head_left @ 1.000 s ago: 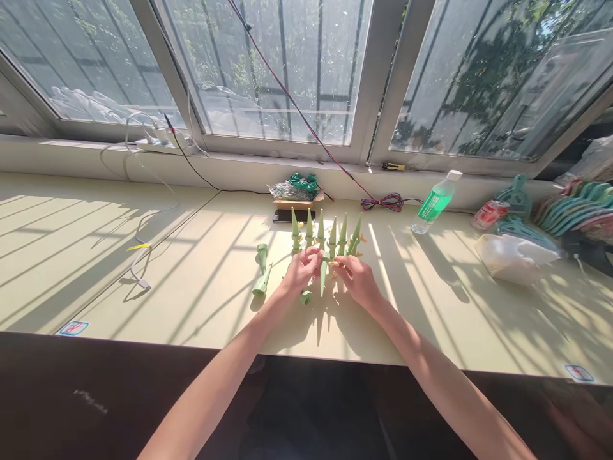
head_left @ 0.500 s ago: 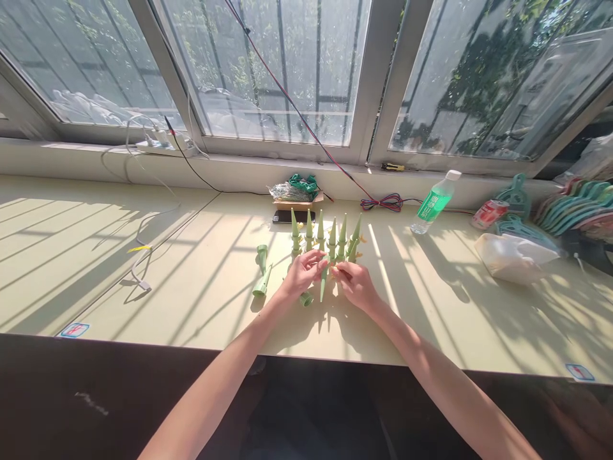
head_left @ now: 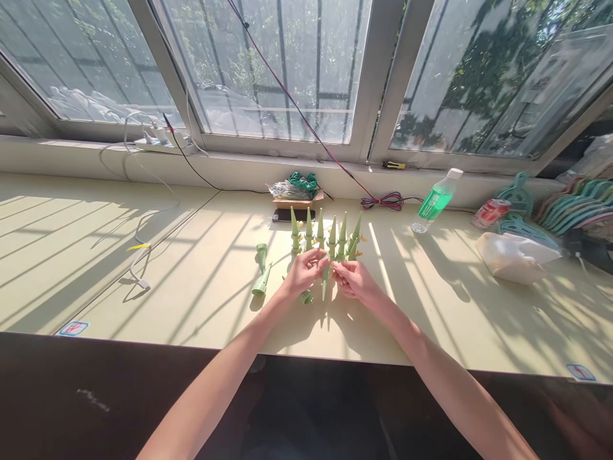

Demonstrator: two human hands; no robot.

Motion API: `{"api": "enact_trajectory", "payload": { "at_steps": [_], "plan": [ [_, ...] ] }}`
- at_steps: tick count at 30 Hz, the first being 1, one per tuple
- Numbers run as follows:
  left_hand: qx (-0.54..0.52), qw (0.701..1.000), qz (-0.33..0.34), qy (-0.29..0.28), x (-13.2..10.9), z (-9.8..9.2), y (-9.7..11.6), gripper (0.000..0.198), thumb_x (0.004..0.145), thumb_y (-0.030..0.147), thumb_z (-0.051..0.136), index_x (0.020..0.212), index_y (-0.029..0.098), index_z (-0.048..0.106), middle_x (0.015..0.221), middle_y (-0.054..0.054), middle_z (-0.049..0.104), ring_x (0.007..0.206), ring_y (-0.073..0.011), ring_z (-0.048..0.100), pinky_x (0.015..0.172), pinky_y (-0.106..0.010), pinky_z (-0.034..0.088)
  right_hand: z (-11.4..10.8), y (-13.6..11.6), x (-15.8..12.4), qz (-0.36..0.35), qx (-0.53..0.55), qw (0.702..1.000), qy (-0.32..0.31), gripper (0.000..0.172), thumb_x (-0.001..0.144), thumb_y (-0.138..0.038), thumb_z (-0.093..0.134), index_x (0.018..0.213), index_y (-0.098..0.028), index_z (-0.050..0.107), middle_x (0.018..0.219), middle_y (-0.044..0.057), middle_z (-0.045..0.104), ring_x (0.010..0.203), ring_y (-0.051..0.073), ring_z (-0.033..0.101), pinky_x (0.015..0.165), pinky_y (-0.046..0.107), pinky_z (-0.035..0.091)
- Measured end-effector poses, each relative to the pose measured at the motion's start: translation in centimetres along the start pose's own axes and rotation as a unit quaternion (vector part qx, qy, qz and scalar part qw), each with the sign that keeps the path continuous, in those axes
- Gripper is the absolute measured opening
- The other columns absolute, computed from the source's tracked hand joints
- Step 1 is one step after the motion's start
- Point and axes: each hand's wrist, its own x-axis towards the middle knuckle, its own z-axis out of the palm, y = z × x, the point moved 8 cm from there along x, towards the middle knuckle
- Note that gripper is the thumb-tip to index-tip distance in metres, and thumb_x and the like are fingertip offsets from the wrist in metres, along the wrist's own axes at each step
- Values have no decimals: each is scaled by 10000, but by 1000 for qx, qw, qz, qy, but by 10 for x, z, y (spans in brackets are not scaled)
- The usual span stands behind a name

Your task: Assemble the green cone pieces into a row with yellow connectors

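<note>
My left hand [head_left: 306, 271] is closed around a green plastic spike [head_left: 325, 285], which hangs with its narrow tip pointing down toward me. Pressed together right beside it are the fingertips of my right hand [head_left: 353, 278]; whatever they pinch is too small and covered to make out. Behind both hands, several similar green spikes [head_left: 332, 231] stand in a group with their points up, small yellow parts [head_left: 362, 238] at their sides. Two more green pieces [head_left: 261, 281] lie to the left, and another green piece [head_left: 306, 297] shows under my left wrist.
Behind the spikes are a dark phone [head_left: 282, 216] and a small box [head_left: 293, 203] with plastic wrapping. A green-labelled bottle [head_left: 433, 203], a red can [head_left: 490, 212] and a whitish bag [head_left: 514, 257] stand to the right. A white cable [head_left: 138, 276] lies left; a red-black cable [head_left: 383, 202] lies coiled behind.
My right hand has turned slightly, with its fingers shifting at the spike. The spike's tip has swung a little to the right. My left hand stays nearly in place.
</note>
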Motion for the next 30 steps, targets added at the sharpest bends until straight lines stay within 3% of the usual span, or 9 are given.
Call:
{"api": "enact_trajectory", "payload": {
  "at_steps": [3,8,12,16,19,22,25,27,30],
  "plan": [
    [-14,1000,-20,11,1,-3,-4,467,815,611,743,937,170,649,653,25,523,479,-79,427,456,-231,387,-7,-14,-2,-104,-138,983,59,502,884,-655,612,678,-205,532,563,-42,469,429,84,374,417,248,285],
    [-35,998,-40,29,0,-8,-10,422,813,596,753,913,197,657,595,19,480,465,-104,409,420,-259,381,-8,-33,-11,-257,-322,907,85,353,966,-534,540,893,-200,625,714,22,616,606,151,515,596,276,413],
    [-43,998,-50,12,0,-4,-11,392,841,573,735,920,198,651,585,30,459,450,-100,392,410,-256,360,-6,-33,-11,-306,-375,871,79,405,1025,-507,419,824,-209,603,762,51,613,664,172,529,650,289,424],
    [-51,997,-66,3,-1,-1,-12,471,809,606,754,962,172,653,582,47,443,439,-88,375,404,-245,331,-5,-32,-12,-321,-384,862,84,454,1035,-528,385,758,-215,561,711,37,572,639,167,492,630,283,393],
    [-48,997,-67,2,-1,-1,-13,487,792,607,771,976,170,660,625,30,490,467,-90,401,424,-241,364,-4,-33,-14,-309,-366,872,98,489,1022,-545,396,679,-217,512,621,10,512,584,150,449,605,279,367],
    [-38,998,-43,-7,-2,-1,-12,468,792,573,786,991,168,664,684,9,546,481,-84,427,440,-230,390,-4,-30,-13,-265,-316,903,118,526,987,-589,439,620,-216,489,535,-16,440,511,126,391,546,275,330],
    [-28,999,-12,-13,-3,0,-7,446,808,551,777,988,161,657,718,8,560,498,-77,458,455,-210,411,-7,-19,-7,-177,-209,953,126,550,927,-649,512,588,-216,484,491,-28,406,458,109,367,464,263,291],
    [-24,1000,0,-6,-4,1,-5,441,804,546,778,978,160,656,750,4,573,536,-85,489,465,-202,432,-5,-6,-2,-95,-116,983,105,547,879,-679,560,590,-225,462,460,-64,329,400,82,277,395,245,222],
    [-24,1000,10,-5,-4,4,-5,429,800,537,775,973,160,666,762,-2,595,581,-100,522,482,-202,459,-1,8,2,3,-5,997,71,520,818,-669,636,614,-232,444,449,-116,228,365,49,166,348,210,125]
  ]
}}
